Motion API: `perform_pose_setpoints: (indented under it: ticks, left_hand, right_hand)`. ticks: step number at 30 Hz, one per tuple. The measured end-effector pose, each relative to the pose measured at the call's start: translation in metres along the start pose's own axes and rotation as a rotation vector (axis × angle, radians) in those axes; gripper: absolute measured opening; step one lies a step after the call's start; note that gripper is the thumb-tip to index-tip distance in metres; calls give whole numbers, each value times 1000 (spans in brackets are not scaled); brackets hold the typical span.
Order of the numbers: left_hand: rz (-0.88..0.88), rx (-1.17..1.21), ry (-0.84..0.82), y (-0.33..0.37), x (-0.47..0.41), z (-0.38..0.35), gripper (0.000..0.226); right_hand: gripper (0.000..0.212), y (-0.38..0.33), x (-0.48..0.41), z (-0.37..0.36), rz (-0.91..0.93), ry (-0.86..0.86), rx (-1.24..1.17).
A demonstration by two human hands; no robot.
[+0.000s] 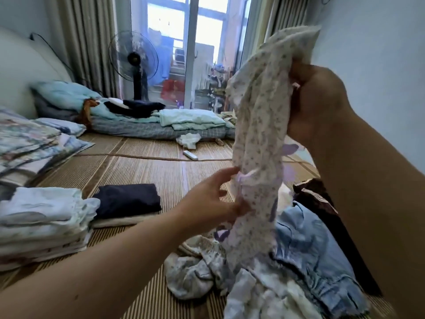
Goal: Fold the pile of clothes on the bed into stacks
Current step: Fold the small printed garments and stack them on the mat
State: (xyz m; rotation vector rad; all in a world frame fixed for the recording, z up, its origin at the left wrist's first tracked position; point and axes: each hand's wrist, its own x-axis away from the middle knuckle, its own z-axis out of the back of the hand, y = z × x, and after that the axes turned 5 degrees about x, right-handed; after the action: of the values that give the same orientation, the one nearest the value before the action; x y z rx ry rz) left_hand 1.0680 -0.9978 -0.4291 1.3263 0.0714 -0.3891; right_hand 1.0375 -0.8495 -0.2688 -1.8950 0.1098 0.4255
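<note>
My right hand [319,104] grips the top of a white floral-print garment [259,139] and holds it up so that it hangs down over the pile. My left hand [213,196] pinches the garment's left edge lower down between thumb and fingers. Below lies the unfolded pile [271,279] with pale printed pieces and a light blue denim item [315,249]. On the left stand two folded stacks: a tall white and pale one [41,224] and a dark navy piece on a cream one [128,201].
The bed is covered by a bamboo mat [142,171]. A white remote [190,155] and a crumpled white cloth [188,140] lie farther back. Folded bedding [30,143] is at left, quilts [161,123] at the far side, a standing fan [134,63] behind. A dark garment [319,199] lies at right.
</note>
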Motion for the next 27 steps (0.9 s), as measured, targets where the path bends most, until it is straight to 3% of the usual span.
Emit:
perform_pose_setpoints:
  ticks: [2, 3, 7, 11, 15, 18, 21, 23, 25, 27]
  left_hand:
    - [-74, 96, 46, 15, 8, 7, 59]
    - [-89, 125, 49, 22, 14, 12, 56]
    - [-115, 57, 24, 45, 40, 27, 68]
    - [-86, -26, 200, 60, 54, 38, 57]
    - [5, 86, 386, 69, 64, 76, 35]
    - [77, 252, 468, 75, 68, 102, 32]
    - [143, 218, 513, 83, 63, 121, 23]
    - [203, 234, 468, 91, 61, 130, 28]
    - [240, 131, 382, 96, 58, 137, 27]
    - [202, 1, 327, 99, 56, 142, 21]
  right_hand:
    - [32, -16, 2, -24, 69, 58, 3]
    - [31, -22, 1, -34, 92, 114, 4]
    - [36, -29, -3, -69, 64, 242, 8]
    - [45, -12, -3, -93, 82, 202, 179]
    - [22, 22, 1, -90, -52, 284, 202]
    - [14, 59, 8, -76, -204, 115, 376]
    - [15, 91, 25, -67, -358, -52, 421]
    - [50, 105, 38, -69, -306, -162, 490]
    - [83, 109, 48, -81, -135, -386, 501]
    - [94, 106, 53, -100, -84, -574, 482]
